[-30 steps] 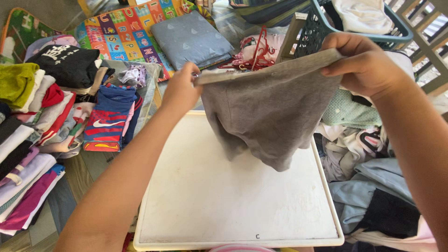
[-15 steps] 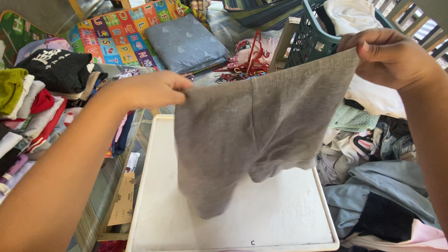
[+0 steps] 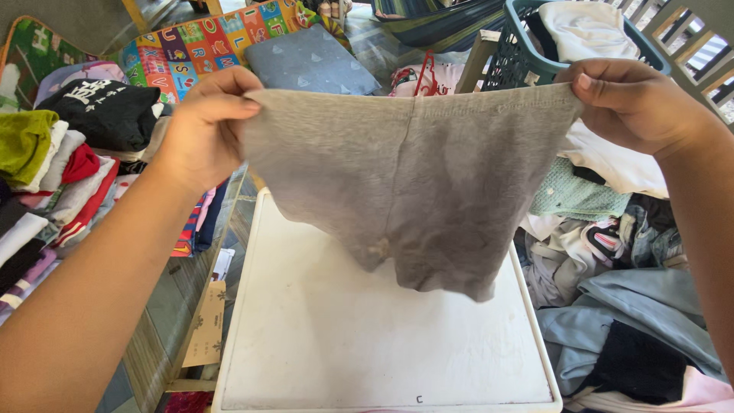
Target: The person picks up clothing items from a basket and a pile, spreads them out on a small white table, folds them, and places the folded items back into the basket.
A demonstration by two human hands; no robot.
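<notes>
Folded clothes (image 3: 46,176) in green, red, white and black sit stacked at the far left, well to the left of the white counter (image 3: 336,344), with a black printed top (image 3: 99,111) on the upper part of the stack. Behind them, beyond the counter's far left corner, lies a bright play mat (image 3: 199,53) of lettered squares, and on it rests a grey-blue folded cushion (image 3: 310,61). The left hand (image 3: 202,126) is raised above the counter's left edge, its fingers (image 3: 229,88) clenched on the left end of the waistband of a pair of grey shorts (image 3: 413,183). The shorts hang spread flat between both hands, waistband level and taut, directly above the counter's far half; the lower hem dangles just over the white surface, and whether it touches cannot be told. A paper tag (image 3: 205,325) lies on the floor just beside the counter's left edge. Red clothes hangers (image 3: 424,73) peek over the waistband, beyond the counter's far edge. The right hand (image 3: 638,103) holds the right end of the waistband above the counter's right far corner, fingers (image 3: 604,84) pinched shut on the cloth. Behind that hand, a teal plastic laundry basket (image 3: 520,53) holds a white garment (image 3: 585,30). To the right of the counter sprawls a loose heap of unfolded laundry (image 3: 619,291) in pale blue, grey, mint, black and pink.
</notes>
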